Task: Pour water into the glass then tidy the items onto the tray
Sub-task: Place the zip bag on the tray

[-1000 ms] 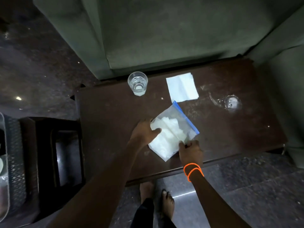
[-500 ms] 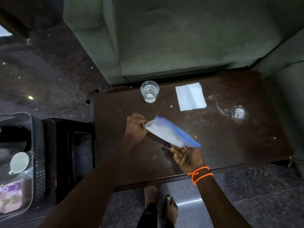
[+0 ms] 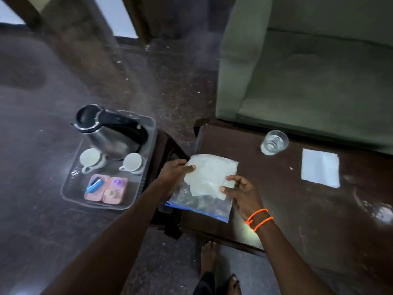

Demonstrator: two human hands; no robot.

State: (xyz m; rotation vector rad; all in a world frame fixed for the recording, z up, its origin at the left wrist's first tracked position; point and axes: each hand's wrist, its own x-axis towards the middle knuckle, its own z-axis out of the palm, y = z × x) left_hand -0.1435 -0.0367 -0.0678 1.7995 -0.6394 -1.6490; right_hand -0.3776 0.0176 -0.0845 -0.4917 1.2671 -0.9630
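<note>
A clear zip bag (image 3: 207, 184) with white sheets inside and a blue seal hangs above the left end of the dark wooden table (image 3: 276, 201). My left hand (image 3: 175, 173) grips its upper left edge. My right hand (image 3: 244, 192), with orange bands on the wrist, grips its right side. A glass (image 3: 274, 142) with water stands on the table near the far edge. A clear plastic tray (image 3: 70, 192) sits to the left on a lower dark stand. It holds a steel kettle (image 3: 110, 133), two white cups (image 3: 90, 158) and a pink box (image 3: 106, 189).
A white napkin (image 3: 320, 170) lies flat on the table to the right of the glass. A wet patch (image 3: 380, 211) glistens at the table's right end. A green sofa (image 3: 308, 67) stands behind the table. My bare feet (image 3: 209, 256) are on the dark floor below.
Both hands lifted the zip bag off the table and carried it left toward the table's end. The view swung left, bringing the tray with the kettle and cups into sight.
</note>
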